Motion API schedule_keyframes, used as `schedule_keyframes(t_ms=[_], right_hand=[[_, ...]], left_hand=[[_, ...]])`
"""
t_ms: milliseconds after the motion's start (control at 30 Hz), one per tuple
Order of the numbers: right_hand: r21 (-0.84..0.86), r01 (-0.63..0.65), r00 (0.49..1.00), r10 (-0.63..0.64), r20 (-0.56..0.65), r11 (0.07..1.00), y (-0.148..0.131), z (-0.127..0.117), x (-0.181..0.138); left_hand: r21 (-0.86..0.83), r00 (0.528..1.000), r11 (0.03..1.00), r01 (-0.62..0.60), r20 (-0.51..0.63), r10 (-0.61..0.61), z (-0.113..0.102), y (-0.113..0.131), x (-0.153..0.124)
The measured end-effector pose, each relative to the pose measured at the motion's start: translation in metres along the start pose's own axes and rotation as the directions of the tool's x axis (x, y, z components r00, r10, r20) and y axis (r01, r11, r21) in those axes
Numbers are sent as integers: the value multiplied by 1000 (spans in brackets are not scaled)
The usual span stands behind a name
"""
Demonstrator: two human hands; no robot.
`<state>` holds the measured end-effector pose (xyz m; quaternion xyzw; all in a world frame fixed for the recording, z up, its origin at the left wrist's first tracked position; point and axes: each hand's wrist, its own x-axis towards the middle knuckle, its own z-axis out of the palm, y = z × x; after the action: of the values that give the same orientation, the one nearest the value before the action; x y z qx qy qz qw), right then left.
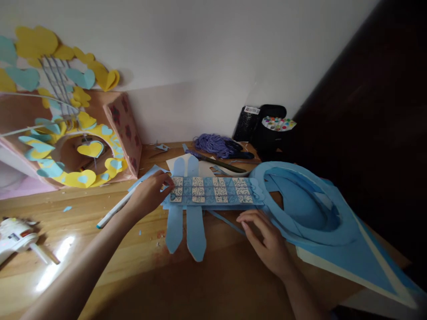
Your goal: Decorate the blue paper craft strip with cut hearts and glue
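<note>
Four patterned cards (220, 190) already line the blue strip (187, 190) on the bench (143, 280), beside a blue ring (258, 180); what remains is unclear. The left hand (150, 195) is at the strip's end, whether pinching I cannot tell; the right hand's (265, 242) grip is loosely spread.

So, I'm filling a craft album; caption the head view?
Left hand at one end of a patterned blue-and-white strip, right hand near a blue ring.

1. Plain greyish-white wall (200, 49) at back, faint shadow low L of ctr.
2. Near-black flat surface (373, 142) on R, slanted edge vs. wall; type unclear.
3. Glossy light-brown wood-grain desk (147, 266) agst. wall; front ctr. shaded.
4. Bright white glare patch (66, 248), desk L; R side dim.
</note>
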<state>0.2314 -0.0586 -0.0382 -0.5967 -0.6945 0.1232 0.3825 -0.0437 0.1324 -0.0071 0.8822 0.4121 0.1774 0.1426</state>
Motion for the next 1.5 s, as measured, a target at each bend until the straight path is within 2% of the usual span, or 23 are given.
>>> schedule_keyframes(t_ms=[333, 467, 567, 733, 833, 900, 1033, 1267, 1500], right_hand=[[53, -54, 998, 53, 22, 997, -6, -5, 2], [21, -33, 999, 33, -28, 999, -7, -15, 2], [-53, -70, 995, 66, -79, 996, -6, -38, 6], [-191, -163, 985, 148, -89, 968, 11, -81, 27], [-210, -187, 981, 170, -98, 960, 24, -85, 41], [-196, -196, 978, 176, -115, 961, 31, -81, 47], [-174, -227, 972, 210, -109, 958, 38, -69, 50], [-188, -218, 976, 215, -36, 958, 43, -63, 49], [-143, -241, 970, 238, -39, 960, 44, -60, 47]], left_hand=[[43, 999, 999, -6, 36, 5, -3, -2, 3], [181, 997, 982, -43, -58, 55, -12, 15, 5], [209, 986, 967, -144, -48, 158, -11, 45, 15], [63, 948, 952, -299, 131, 289, 17, 124, 55], [41, 930, 944, -328, 188, 315, 41, 159, 83], [54, 934, 950, -308, 207, 291, 54, 171, 98], [84, 941, 958, -276, 226, 251, 66, 175, 112], [86, 933, 955, -283, 258, 253, 74, 174, 114], [102, 933, 955, -279, 264, 244, 78, 178, 116]])
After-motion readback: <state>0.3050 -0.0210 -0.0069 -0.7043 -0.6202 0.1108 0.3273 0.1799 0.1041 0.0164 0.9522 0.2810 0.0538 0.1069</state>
